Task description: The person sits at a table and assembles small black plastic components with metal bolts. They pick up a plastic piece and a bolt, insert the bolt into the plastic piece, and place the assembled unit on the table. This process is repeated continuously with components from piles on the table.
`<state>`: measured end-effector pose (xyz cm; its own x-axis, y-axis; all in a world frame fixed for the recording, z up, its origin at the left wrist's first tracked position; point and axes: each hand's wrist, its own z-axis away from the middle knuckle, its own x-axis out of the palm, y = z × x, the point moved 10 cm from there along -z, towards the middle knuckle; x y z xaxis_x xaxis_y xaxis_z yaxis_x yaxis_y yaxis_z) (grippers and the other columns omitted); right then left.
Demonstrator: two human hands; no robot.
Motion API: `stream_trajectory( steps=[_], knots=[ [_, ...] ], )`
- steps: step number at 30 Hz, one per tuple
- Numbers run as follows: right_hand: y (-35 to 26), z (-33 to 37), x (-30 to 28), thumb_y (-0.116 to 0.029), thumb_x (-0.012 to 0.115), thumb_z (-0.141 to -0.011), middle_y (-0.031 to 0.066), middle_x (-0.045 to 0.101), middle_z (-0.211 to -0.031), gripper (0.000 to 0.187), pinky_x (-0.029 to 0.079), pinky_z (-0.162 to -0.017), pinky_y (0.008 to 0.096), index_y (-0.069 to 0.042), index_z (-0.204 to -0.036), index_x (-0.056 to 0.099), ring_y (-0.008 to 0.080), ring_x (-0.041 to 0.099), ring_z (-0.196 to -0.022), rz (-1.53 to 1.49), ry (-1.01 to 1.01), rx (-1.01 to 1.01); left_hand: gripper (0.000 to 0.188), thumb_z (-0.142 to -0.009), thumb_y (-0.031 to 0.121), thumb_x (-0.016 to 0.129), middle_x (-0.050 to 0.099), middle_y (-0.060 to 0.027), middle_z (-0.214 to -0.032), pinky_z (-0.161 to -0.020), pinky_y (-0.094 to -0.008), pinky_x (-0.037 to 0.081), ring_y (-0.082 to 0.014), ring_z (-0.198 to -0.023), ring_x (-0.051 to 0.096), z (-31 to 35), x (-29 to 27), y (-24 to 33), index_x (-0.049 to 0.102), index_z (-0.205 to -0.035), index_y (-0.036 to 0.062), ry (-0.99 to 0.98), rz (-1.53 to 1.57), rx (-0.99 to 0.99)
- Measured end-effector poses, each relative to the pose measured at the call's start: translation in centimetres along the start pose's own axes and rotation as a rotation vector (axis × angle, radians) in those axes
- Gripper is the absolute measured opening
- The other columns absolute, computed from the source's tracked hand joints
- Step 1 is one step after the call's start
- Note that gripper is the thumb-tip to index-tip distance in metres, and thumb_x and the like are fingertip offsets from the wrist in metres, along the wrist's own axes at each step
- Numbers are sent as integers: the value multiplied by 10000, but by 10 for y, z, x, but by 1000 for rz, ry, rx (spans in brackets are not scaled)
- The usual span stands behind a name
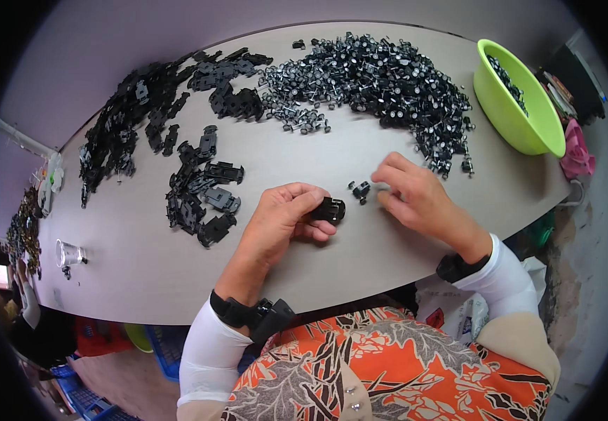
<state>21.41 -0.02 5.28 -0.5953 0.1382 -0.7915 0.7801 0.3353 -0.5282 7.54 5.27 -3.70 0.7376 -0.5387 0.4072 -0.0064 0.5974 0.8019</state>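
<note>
My left hand [281, 216] grips a black toy car chassis [331, 209] between thumb and fingers, above the near middle of the table. To its right, my right hand [420, 200] hovers with bent fingers, thumb and forefinger apart and nothing visible between them. Just left of those fingertips lies a small cluster of black wheel-and-axle pieces [361, 191]. A loose pile of similar black chassis [202, 186] lies to the left of my left hand.
A big heap of wheel axles [388, 81] covers the far middle, beside a long heap of black chassis [132, 112] at far left. On the right stands a lime-green basin [532, 130] containing more parts. A clear cup [70, 253] lies near the left edge. Another person's arm [30, 306] shows at far left.
</note>
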Motion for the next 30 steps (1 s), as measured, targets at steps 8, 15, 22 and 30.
stream_trajectory(
  steps=[8,15,22,30],
  knots=[
    [-11,-24,16,54,560,-727,106,527,-810,109,460,-585,392,-15,-812,562,316,569,-675,-133,-37,-104,369,-984,234,450,625,-243,-968,-696,-345,591,-314,-827,682,-2,0,3,526,-1106,-106,-55,213,2],
    [-55,-35,26,63,567,-720,107,508,-825,109,469,-560,386,-20,-791,559,293,565,-649,-174,51,-212,270,-964,176,488,639,-195,-989,-740,-383,593,-312,-843,673,-3,3,-3,570,-1044,-69,-139,387,21],
    [-49,-35,29,68,560,-718,120,500,-808,82,461,-547,397,-2,-759,551,313,558,-626,-202,58,-149,233,-957,195,520,644,-133,-925,-734,-355,591,-238,-798,668,-2,2,-2,595,-978,-24,-114,274,61],
    [-56,-36,39,74,553,-706,132,484,-770,109,448,-532,424,-7,-777,535,339,550,-614,-233,-3,-174,233,-962,221,503,620,-87,-862,-683,-309,585,-171,-742,647,6,2,2,569,-889,11,-51,122,151]
  ],
)
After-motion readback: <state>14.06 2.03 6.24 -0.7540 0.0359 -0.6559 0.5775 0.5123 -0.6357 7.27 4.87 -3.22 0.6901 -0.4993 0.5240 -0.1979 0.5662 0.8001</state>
